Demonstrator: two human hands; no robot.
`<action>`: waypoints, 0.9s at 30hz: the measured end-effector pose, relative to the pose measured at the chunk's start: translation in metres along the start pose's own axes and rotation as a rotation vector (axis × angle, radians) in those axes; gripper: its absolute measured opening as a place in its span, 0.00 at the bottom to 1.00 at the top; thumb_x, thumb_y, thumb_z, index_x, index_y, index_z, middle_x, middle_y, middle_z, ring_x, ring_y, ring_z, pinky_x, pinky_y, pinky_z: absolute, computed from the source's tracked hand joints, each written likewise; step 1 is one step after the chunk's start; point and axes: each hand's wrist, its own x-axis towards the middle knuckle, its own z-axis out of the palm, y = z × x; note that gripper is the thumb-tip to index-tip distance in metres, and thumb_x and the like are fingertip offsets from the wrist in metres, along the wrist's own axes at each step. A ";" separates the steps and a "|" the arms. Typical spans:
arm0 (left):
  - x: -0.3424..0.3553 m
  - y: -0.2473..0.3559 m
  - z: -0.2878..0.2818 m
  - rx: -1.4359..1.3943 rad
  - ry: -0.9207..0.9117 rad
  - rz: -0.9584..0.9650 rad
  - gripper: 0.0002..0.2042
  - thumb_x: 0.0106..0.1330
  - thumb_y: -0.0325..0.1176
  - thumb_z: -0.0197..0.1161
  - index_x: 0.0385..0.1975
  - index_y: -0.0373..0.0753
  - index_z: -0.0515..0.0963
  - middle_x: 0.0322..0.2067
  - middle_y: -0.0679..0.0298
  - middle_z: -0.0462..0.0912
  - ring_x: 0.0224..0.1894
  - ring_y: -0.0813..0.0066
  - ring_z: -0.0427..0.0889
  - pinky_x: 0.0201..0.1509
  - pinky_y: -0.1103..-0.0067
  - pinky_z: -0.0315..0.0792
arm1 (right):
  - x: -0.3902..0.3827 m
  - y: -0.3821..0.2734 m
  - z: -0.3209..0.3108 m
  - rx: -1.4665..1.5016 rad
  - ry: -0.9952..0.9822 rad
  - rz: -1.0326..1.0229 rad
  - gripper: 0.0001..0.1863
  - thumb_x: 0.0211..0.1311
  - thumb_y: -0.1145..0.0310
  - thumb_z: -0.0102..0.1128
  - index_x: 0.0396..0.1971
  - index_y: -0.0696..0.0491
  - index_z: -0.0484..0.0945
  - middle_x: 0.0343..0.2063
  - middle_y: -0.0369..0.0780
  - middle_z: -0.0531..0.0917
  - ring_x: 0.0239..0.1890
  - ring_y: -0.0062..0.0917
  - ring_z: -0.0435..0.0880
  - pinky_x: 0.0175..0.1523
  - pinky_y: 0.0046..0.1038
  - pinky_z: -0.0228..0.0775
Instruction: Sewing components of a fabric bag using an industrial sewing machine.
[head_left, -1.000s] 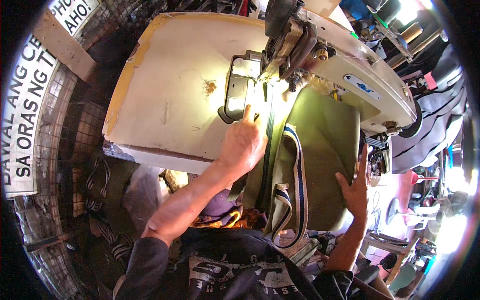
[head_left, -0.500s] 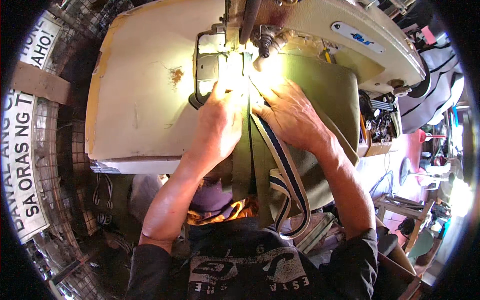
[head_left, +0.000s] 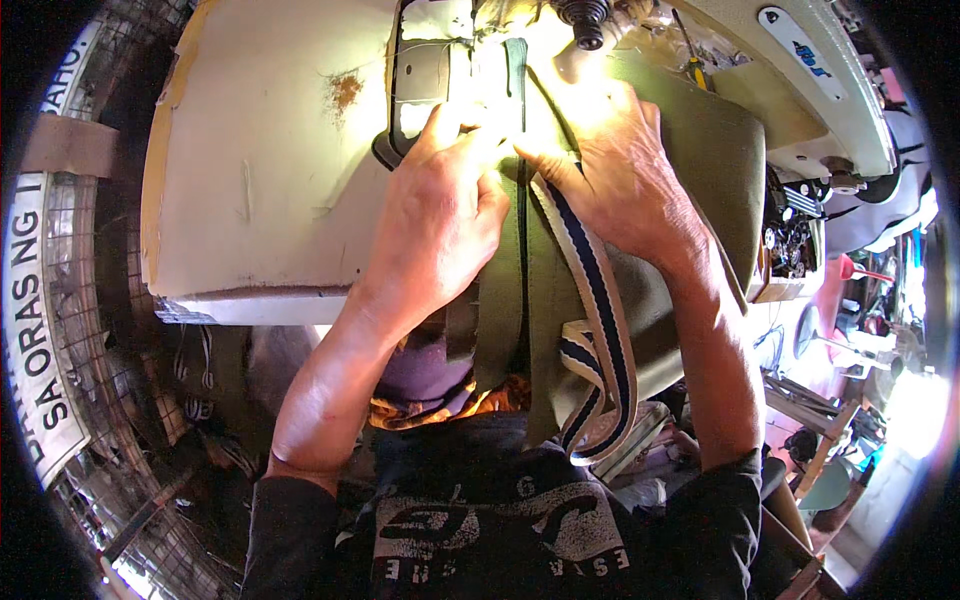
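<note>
An olive-green fabric piece (head_left: 715, 150) lies on the machine bed and hangs over its front edge. Down its middle runs a long dark seam or zipper line (head_left: 522, 290). My left hand (head_left: 440, 215) is closed at the fabric's left side, fingers curled and pinched at the lit edge. My right hand (head_left: 630, 185) rests on the fabric, its fingers stretched forward and its thumb pointing left. From beneath that thumb comes a cream-and-navy striped webbing strap (head_left: 603, 310), which drops and loops in front of me. Bright glare washes out the fingertips and the cloth between them.
A sewing machine arm (head_left: 830, 90) reaches over from the right. The worn cream tabletop (head_left: 250, 190) extends left, with a dark-framed metal plate (head_left: 420, 75) beside the fabric. At right stands a box of small metal parts (head_left: 790, 240). Wire mesh (head_left: 110, 370) borders the left side.
The view has shifted forward and closer, so the machine sits higher in the picture. My left hand's fingers look more tightly curled. The right hand stays on the fabric beside the strap.
</note>
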 end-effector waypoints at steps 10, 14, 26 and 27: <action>0.003 -0.004 -0.005 -0.136 -0.016 -0.085 0.16 0.56 0.19 0.58 0.46 0.32 0.79 0.45 0.46 0.77 0.44 0.47 0.80 0.50 0.64 0.75 | -0.003 -0.012 0.001 -0.001 0.002 0.056 0.18 0.67 0.57 0.55 0.51 0.49 0.81 0.57 0.45 0.79 0.61 0.41 0.72 0.61 0.46 0.63; 0.002 -0.006 -0.007 -0.231 -0.029 -0.154 0.16 0.55 0.19 0.60 0.45 0.32 0.79 0.44 0.48 0.77 0.42 0.49 0.81 0.46 0.64 0.77 | -0.003 -0.015 -0.003 -0.081 -0.002 -0.033 0.20 0.69 0.56 0.55 0.53 0.50 0.80 0.56 0.45 0.79 0.60 0.40 0.73 0.61 0.45 0.63; -0.009 0.018 -0.007 0.170 -0.001 -0.107 0.11 0.62 0.20 0.60 0.44 0.32 0.73 0.43 0.44 0.72 0.39 0.46 0.81 0.42 0.62 0.77 | -0.004 -0.020 0.008 -0.028 -0.150 0.115 0.24 0.72 0.56 0.49 0.60 0.55 0.75 0.64 0.47 0.74 0.66 0.42 0.69 0.68 0.47 0.55; -0.009 0.019 -0.007 0.169 -0.005 -0.096 0.11 0.62 0.20 0.60 0.44 0.32 0.73 0.43 0.44 0.72 0.39 0.46 0.81 0.42 0.62 0.77 | -0.005 -0.020 0.008 -0.050 -0.126 0.092 0.22 0.72 0.57 0.49 0.59 0.53 0.76 0.64 0.47 0.74 0.66 0.42 0.69 0.68 0.47 0.56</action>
